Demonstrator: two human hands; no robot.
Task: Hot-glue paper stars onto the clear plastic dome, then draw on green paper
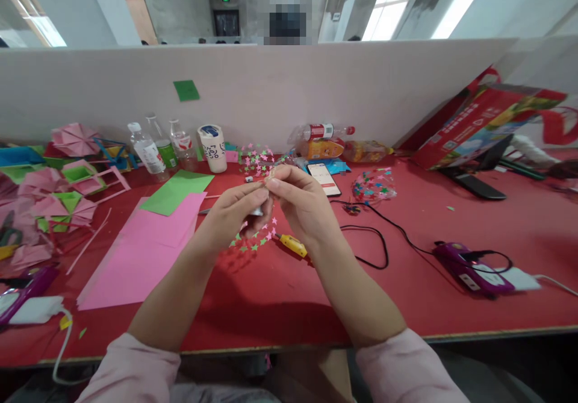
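My left hand [244,205] and my right hand [295,197] meet over the middle of the table, fingertips pinched together. Whatever they pinch is too small to make out. A whitish bit shows under the fingers of my left hand, and a grey pointed piece [205,211] sticks out to its left. Below and behind my hands are strings of small pink and green stars [255,246], partly hidden by them. Beside my right wrist lies a yellow-handled tool [292,245], its tip toward the stars.
Pink paper sheets [130,258] and a green sheet [179,191] lie left, near folded paper shapes [74,210]. Along the partition stand bottles [148,153] and a cup [212,150]. Rightward are a phone [323,180], starry strings [374,185], a black cable [387,252] and a purple power strip [472,269].
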